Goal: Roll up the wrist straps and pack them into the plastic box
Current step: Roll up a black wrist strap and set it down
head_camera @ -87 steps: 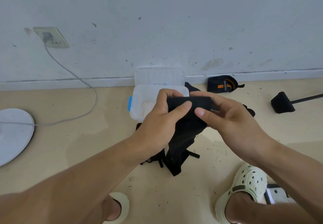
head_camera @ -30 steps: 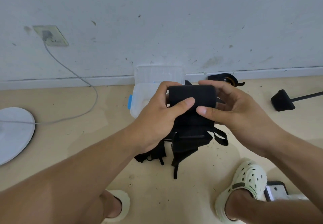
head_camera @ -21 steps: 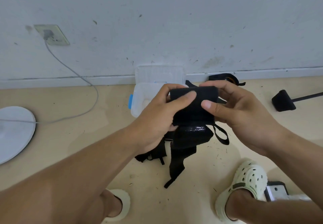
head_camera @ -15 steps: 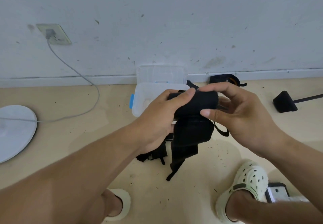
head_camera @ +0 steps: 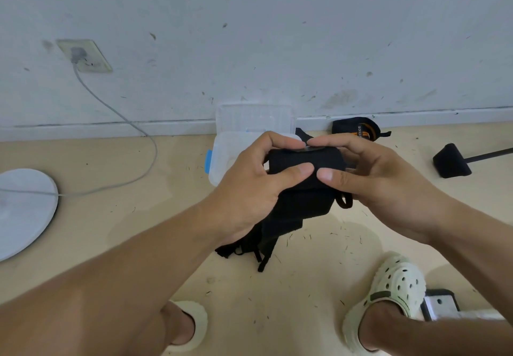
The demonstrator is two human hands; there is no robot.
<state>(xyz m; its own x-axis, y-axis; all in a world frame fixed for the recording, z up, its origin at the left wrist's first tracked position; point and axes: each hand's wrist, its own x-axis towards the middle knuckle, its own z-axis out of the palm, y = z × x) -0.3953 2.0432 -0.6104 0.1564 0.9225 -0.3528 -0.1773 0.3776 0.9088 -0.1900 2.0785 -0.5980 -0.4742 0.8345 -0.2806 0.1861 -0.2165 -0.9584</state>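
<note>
Both hands rolling a black wrist strap above the floor.
Left hand and right hand each keep a pinching grip on the roll, thumbs in front; its tail hangs down. Open plastic box lies just behind.

Both arms come into my view bare from forearm to fingertips; no sleeve, watch, band or ring that I can make out. Left hand and right hand: short, plain nails on the thumbs facing me. Lower legs bare too.

Footwear: pale mint-white foam clogs. Right clog, near right, shows rows of round vent holes over the toe and a dark olive strap piece across the instep, with a thick ridged sole edge. Left clog, near centre, only a smooth rounded toe is visible.
</note>
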